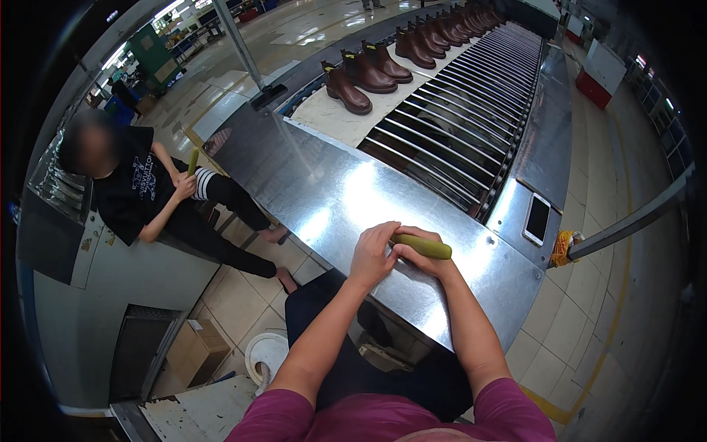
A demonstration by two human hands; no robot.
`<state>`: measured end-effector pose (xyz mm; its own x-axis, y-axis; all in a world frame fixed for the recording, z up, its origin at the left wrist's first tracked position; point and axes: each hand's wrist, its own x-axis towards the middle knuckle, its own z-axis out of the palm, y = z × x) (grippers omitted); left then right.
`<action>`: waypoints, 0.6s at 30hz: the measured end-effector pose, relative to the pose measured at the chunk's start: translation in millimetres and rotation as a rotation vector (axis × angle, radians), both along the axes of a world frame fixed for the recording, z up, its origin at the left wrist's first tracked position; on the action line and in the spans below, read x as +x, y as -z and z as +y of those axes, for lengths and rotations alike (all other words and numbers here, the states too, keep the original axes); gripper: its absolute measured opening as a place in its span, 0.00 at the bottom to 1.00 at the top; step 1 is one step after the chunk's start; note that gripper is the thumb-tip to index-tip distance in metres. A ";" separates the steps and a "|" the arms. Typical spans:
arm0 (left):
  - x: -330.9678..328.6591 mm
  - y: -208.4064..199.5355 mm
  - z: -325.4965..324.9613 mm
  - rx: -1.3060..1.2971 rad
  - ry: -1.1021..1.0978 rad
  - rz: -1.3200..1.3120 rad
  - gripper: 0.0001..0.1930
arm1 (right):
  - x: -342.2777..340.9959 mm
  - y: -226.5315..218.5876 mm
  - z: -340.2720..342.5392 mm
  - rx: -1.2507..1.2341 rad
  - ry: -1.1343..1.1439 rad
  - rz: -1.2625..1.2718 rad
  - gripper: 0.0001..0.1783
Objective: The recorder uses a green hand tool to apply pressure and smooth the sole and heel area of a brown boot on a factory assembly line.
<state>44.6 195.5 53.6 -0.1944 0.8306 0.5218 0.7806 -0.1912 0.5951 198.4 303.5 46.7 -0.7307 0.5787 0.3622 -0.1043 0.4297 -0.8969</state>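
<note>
A long, smooth, olive-green thing with a rounded end, shaped like a cucumber, lies across my two hands just above the metal tabletop. My left hand curls around its left end and partly hides it. Beneath its middle, the fingers of my right hand are closed against it, and the blunt right end sticks out over that hand. Both forearms rest close to the near edge of the metal top.
Brown ankle boots stand in a row on pale boards beside a roller conveyor. A white-framed phone lies on the right corner. At the left sits a person holding a similar green thing. A cardboard box and white bucket stand below.
</note>
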 end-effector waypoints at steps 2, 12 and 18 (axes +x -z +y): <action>1.2 -3.7 0.2 0.011 -0.002 -0.022 0.31 | 1.1 -0.5 0.5 0.004 0.005 0.003 0.20; 0.7 1.1 0.3 -0.021 0.007 0.009 0.33 | 0.1 4.6 1.1 0.042 0.028 -0.053 0.22; 1.8 -4.6 0.6 -0.006 0.002 0.018 0.32 | 1.1 1.3 0.9 0.022 0.023 -0.053 0.22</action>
